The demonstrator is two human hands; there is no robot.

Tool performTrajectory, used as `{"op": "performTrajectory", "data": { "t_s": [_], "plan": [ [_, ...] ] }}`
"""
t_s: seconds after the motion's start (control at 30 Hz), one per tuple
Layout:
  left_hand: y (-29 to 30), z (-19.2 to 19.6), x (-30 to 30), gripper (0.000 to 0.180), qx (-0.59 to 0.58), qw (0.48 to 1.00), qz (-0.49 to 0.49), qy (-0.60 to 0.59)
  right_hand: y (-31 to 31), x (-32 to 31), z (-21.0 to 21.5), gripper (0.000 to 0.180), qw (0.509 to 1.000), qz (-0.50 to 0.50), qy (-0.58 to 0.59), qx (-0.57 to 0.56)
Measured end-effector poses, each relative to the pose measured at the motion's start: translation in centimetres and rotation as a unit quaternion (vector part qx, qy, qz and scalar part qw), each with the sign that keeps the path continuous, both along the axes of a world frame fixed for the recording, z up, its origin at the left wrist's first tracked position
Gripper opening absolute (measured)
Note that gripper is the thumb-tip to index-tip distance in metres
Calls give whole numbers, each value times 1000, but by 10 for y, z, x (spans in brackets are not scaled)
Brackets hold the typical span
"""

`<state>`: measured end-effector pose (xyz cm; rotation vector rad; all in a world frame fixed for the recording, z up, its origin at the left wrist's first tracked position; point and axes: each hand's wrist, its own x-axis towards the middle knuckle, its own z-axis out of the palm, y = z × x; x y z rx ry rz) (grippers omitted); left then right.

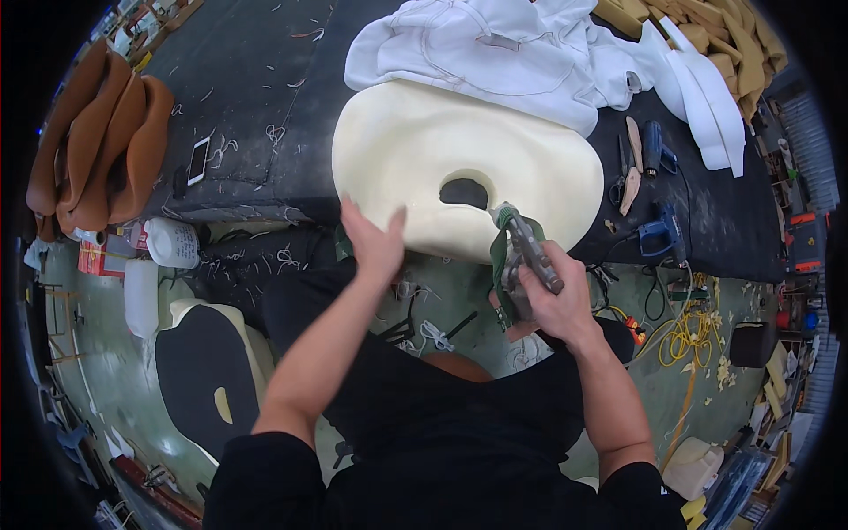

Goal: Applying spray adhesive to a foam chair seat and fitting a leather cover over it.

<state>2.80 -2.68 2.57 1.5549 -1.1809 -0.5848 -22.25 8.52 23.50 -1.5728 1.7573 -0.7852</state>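
A cream foam cushion [389,132], rounded and with an oval hole in it, lies on the black-covered table in front of me. My left hand [375,243] is at its front left edge, with thumb and fingers spread and nothing in it. Whether the palm touches the foam I cannot tell. My right hand [562,296] is closed around a grey metal hand tool with a green band [527,247]. The tool's tip is at the cushion beside the hole's front right rim. Fingers hide part of the tool's lower end.
White fabric covers [468,49] lie behind the cushion. Scissors [620,168], a dark blue heat gun [653,148] and a blue corded tool [658,234] are at the right. A phone [199,161] and brown moulded pieces [106,141] lie left. A yellow hose [693,336] coils on the floor.
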Motion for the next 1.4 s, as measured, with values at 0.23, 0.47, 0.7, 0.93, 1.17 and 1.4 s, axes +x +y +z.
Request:
{"op": "performTrajectory", "data": {
  "t_s": [0.23, 0.47, 0.7, 0.93, 1.17, 1.4],
  "plan": [
    [-190, 25, 127, 75, -33, 866, -108, -487, -4, 16, 2, 19, 996, 83, -44, 10],
    [-180, 41, 101, 65, 46, 934, -214, -283, 1, 6, -9, 22, 996, 68, -40, 38],
    [-123, 47, 126, 65, 65, 934, -193, -293, -2, 18, -20, 22, 990, 138, -34, 18],
    [-106, 46, 135, 65, 56, 940, -162, -294, 4, 21, -26, 21, 983, 169, -71, 16],
    [-107, 41, 137, 64, 50, 942, -158, -290, 9, 22, -20, 17, 988, 130, -85, 12],
    [-111, 42, 139, 63, 53, 940, -165, -294, 10, 20, -15, 17, 984, 157, -78, 36]
  ]
}}
